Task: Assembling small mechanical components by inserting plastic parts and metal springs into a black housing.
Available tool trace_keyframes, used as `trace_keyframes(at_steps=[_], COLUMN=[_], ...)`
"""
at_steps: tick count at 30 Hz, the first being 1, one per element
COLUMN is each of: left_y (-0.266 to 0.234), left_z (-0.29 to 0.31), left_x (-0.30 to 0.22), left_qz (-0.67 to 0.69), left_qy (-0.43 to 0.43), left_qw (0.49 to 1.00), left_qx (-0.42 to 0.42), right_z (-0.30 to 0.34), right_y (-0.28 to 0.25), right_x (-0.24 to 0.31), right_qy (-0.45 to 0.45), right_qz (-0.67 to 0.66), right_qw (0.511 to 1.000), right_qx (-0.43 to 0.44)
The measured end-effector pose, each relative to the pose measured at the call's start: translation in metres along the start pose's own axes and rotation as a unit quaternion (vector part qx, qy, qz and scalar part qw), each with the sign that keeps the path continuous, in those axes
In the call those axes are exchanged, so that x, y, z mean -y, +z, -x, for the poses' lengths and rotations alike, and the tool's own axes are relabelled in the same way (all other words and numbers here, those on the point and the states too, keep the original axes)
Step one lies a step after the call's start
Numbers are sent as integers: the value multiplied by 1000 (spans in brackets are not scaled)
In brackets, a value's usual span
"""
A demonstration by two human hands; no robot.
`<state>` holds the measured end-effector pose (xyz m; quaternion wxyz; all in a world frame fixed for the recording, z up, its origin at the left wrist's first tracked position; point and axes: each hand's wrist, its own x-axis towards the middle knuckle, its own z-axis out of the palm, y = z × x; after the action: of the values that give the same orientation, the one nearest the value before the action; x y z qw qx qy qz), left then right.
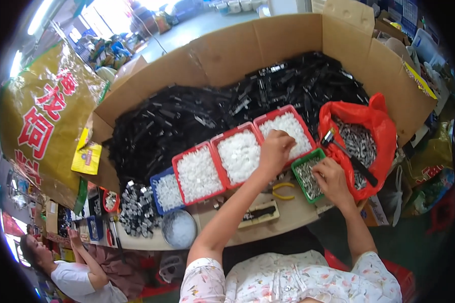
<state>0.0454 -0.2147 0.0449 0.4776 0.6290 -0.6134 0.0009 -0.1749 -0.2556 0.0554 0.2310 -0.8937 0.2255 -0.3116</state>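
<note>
My left hand (276, 152) hovers over the right-hand red tray (305, 126) of small white plastic pieces, fingers pinched together; what they hold is too small to make out. At the green tray (300, 185) of small metal parts, my right hand (332, 181) has its fingertips bent together at the right side, and any part in them is hidden. Two more red trays (231, 131) of white pieces stand in the row to the left. Between my arms lies a beige block (257, 214) with a black piece in it. Yellow-handled pliers (283, 191) rest beside the green tray.
A hammer (353, 162) lies across a red bag (384, 151) of metal parts. Black plastic strips (182, 111) are heaped behind the trays, inside a cardboard wall (258, 43). Leftward are a blue tray (155, 196), a bowl (179, 229), a metal-piece pile (138, 209) and another person (78, 272).
</note>
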Motion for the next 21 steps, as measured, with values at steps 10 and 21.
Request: trace_keyframes(at_steps=[10, 21], left_y=[-79, -104], left_z=[101, 149], left_x=[-49, -62], left_qz=[401, 397], left_qy=[-382, -353], left_qw=[814, 815], left_qx=[-178, -230], right_z=[-25, -13], right_y=[50, 82], right_x=[90, 129], right_qy=[-49, -105], right_qz=[-193, -118], right_qw=[979, 987], right_qx=[-38, 0])
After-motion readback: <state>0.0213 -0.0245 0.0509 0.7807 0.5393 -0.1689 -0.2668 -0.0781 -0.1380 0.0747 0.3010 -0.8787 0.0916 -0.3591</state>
